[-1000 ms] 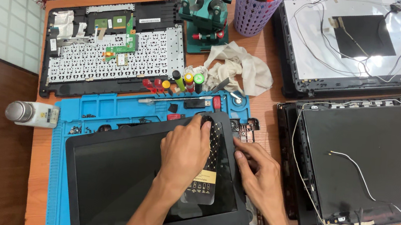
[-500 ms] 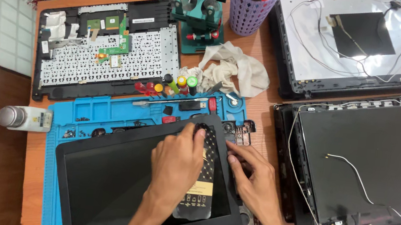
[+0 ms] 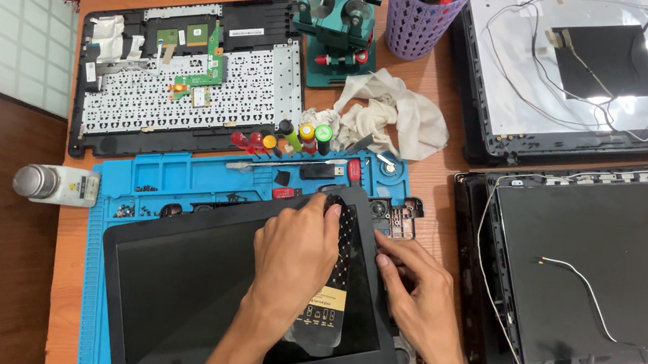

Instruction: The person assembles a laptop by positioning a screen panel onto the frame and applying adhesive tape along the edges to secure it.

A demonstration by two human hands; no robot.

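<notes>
Wooden desk (image 3: 432, 89) | purple cup (image 3: 417, 22) holds tools | both hands (image 3: 295, 256) press flat on laptop screen (image 3: 190, 289)

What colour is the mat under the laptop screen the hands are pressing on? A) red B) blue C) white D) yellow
B: the mat under the black laptop screen is bright blue, showing along the screen's top and left edges while the left hand and right hand press on it.

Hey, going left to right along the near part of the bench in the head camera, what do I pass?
Silver-capped bottle → blue work mat → black laptop screen → left hand → right hand → dark lid panel with white cable.
</notes>
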